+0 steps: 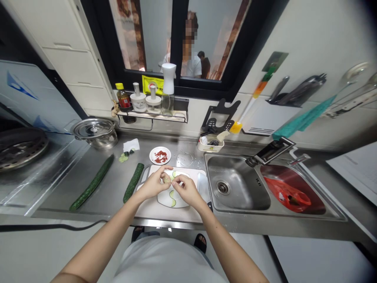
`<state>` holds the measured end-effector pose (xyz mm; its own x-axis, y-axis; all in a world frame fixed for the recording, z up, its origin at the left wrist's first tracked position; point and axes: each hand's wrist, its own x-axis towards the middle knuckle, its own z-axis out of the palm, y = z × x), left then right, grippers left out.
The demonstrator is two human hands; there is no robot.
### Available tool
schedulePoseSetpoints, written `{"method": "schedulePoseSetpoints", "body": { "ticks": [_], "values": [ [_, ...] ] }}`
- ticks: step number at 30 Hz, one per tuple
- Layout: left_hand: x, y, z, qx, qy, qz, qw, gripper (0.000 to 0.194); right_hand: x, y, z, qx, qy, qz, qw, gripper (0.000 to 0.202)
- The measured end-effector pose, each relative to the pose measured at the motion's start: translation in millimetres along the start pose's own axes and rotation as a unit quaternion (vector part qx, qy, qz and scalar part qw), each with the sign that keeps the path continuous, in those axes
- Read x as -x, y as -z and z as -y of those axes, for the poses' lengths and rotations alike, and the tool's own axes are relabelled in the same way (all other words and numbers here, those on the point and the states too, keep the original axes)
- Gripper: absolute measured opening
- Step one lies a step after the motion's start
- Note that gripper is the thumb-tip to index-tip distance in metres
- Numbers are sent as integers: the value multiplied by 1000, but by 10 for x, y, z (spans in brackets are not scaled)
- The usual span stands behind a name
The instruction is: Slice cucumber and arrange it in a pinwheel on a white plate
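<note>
Pale green cucumber slice [167,179] is pinched between fingertips of left hand [154,184] and right hand [187,191] over a white plate [181,199]; it could be torn by overpulling, or laid slices [173,203] nudged by low knuckles. Beneath, a cutting board [147,210] is set on a steel counter [118,179], near a sink [243,184] and window [157,27].
</note>
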<state>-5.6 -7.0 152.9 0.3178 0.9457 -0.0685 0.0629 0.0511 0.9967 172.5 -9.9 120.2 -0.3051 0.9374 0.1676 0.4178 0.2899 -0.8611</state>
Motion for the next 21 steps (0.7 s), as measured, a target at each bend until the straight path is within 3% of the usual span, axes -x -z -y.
{"method": "schedulePoseSetpoints", "body": {
  "ticks": [6, 13, 21],
  "values": [
    [10, -17, -62, -112, -35, -12, 993, 52, 8, -32, -31, -31, -40, -1, 999, 13],
    [31, -59, -52, -99, -18, -21, 995, 51, -20, -72, -143, -51, -57, 13, 997, 12],
    [33, -105, 288, -54, -1, -41, 998, 51, -47, -40, -330, -62, -61, 73, 994, 11]
  ]
}}
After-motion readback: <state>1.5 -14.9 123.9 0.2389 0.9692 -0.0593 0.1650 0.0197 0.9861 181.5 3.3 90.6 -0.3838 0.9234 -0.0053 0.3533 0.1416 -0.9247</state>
